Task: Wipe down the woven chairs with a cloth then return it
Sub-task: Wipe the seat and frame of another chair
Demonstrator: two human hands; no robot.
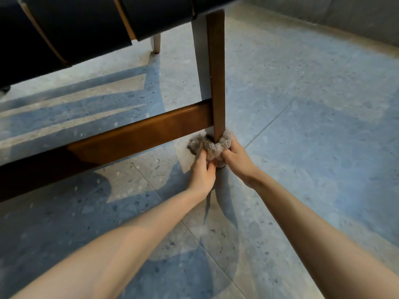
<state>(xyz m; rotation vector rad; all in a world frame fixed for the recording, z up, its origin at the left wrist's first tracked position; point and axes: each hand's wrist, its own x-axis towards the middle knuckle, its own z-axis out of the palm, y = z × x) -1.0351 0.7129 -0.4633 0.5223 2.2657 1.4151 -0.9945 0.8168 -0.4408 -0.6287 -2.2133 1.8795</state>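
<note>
A brown wooden chair leg (216,72) drops from the dark woven seat (75,24) to the floor. A fluffy grey cloth (213,147) is wrapped round the foot of this leg, just below the wooden crossbar (138,134). My left hand (203,172) grips the cloth from the left and below. From the right, my right hand (236,157) grips the same cloth, fingers curled round it and the leg. The very bottom of the leg is hidden by the cloth and my hands.
The speckled tile floor (313,126) spreads out on all sides, with striped shadows at the left. Another chair leg (156,43) stands farther back under the seat. A grey wall base (345,20) runs along the upper right.
</note>
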